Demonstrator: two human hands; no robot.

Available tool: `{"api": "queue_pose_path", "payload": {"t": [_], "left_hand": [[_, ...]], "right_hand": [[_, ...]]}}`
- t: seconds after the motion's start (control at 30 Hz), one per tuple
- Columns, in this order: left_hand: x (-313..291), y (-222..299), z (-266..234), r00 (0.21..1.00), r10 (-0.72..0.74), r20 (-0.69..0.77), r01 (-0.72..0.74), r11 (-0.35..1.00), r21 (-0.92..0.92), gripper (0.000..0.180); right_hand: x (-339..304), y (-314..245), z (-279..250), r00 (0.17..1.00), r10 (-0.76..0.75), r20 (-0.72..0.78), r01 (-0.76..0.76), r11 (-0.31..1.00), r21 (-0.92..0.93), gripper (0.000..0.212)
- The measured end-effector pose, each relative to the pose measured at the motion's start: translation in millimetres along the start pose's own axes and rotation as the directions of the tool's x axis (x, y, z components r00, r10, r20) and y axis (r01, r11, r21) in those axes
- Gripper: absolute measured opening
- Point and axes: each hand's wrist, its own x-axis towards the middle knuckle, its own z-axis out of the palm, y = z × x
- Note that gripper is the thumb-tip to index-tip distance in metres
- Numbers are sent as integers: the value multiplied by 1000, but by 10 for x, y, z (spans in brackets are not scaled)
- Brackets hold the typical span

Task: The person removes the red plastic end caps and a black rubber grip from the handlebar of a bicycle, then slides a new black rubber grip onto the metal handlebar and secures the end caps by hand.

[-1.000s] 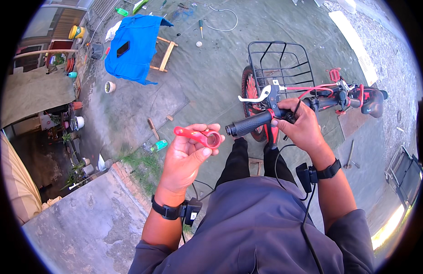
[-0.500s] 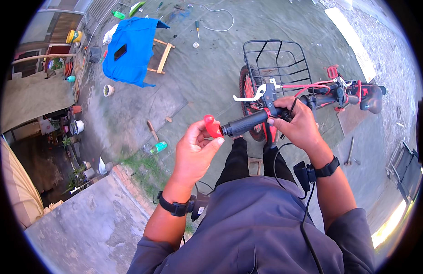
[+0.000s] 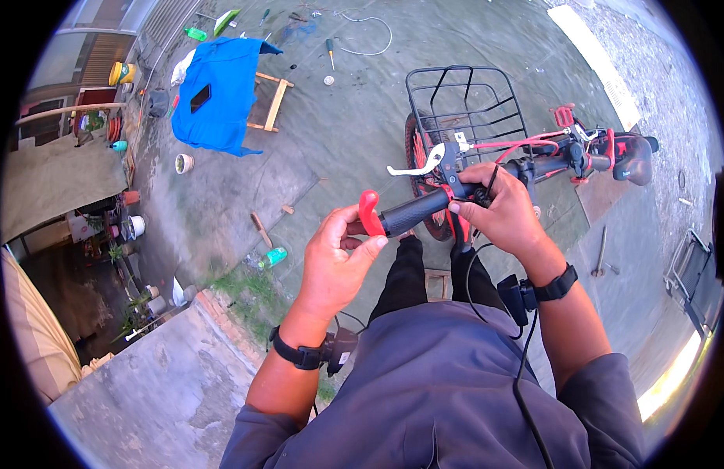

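A red bar end (image 3: 369, 213), short and curved, meets the outer end of a black handlebar grip (image 3: 415, 213). Between its thumb and fingers my left hand (image 3: 335, 258) pinches this red piece. My right hand (image 3: 499, 209) is closed round the inner end of the handlebar, by a red clamp ring, with the thumb on the grip and a black cable across the fingers. A white brake lever (image 3: 421, 162) sticks out just beyond that hand. The bicycle stands in front of me, its black front basket (image 3: 465, 102) over the wheel and its saddle (image 3: 632, 159) at the right.
A blue cloth (image 3: 221, 105) covers a wooden-legged stool, with a phone (image 3: 200, 98) on top. On the ground lie a hammer (image 3: 261, 230), a green bottle (image 3: 273, 257), and a screwdriver (image 3: 329, 51). A folded chair (image 3: 690, 273) is at the right.
The red bar end has come up against the grip end, closing the small gap seen before. My right hand stays at the inner end of the grip.
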Motion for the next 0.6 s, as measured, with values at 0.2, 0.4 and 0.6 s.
{"api": "queue_pose_path", "payload": {"t": [0.2, 0.4, 0.6], "left_hand": [[32, 25, -9, 1000, -2, 24, 3, 999, -48, 43], [58, 26, -11, 999, -17, 36, 21, 993, -116, 40], [53, 12, -3, 999, -24, 30, 27, 992, -122, 39]], "right_hand": [[0, 11, -1, 1000, -23, -1, 23, 999, -31, 39], [1, 44, 1, 999, -49, 4, 49, 998, -50, 39], [6, -7, -13, 999, -20, 32, 22, 997, -69, 37]]}}
